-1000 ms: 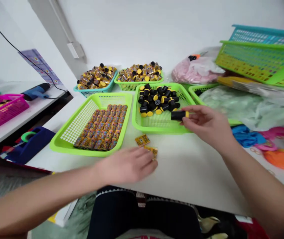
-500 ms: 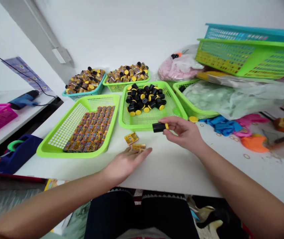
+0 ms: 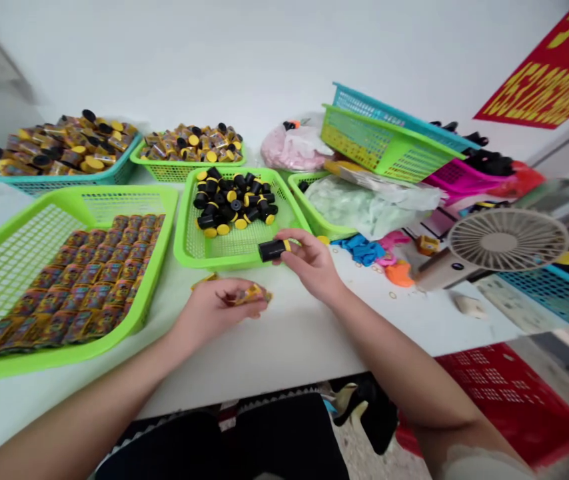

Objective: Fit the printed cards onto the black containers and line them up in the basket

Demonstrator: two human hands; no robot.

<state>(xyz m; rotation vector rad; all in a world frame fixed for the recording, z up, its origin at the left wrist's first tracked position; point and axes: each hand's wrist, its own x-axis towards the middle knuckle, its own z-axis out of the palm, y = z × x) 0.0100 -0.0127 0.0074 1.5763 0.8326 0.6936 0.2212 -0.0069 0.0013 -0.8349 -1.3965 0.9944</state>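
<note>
A small black canister with a yellow end is pinched between the thumb and fingers of my right hand, above the table near a green basket's front rim. My left hand is closed on a small yellow printed label, to the left of and lower than the canister. Behind the left hand another yellow printed piece lies on the table, mostly hidden. The green basket beyond my hands holds a heap of black canisters with yellow ends.
At left, a green basket holds rows of label-wrapped canisters. Two baskets of loose wrapped ones stand behind. On the right are stacked baskets, plastic bags, deflated balloons and a fan. A red crate stands below.
My left hand, earlier spread low over a label on the table, now has it gripped and raised. The right hand still holds the canister. The view has swung right, bringing in the fan.
</note>
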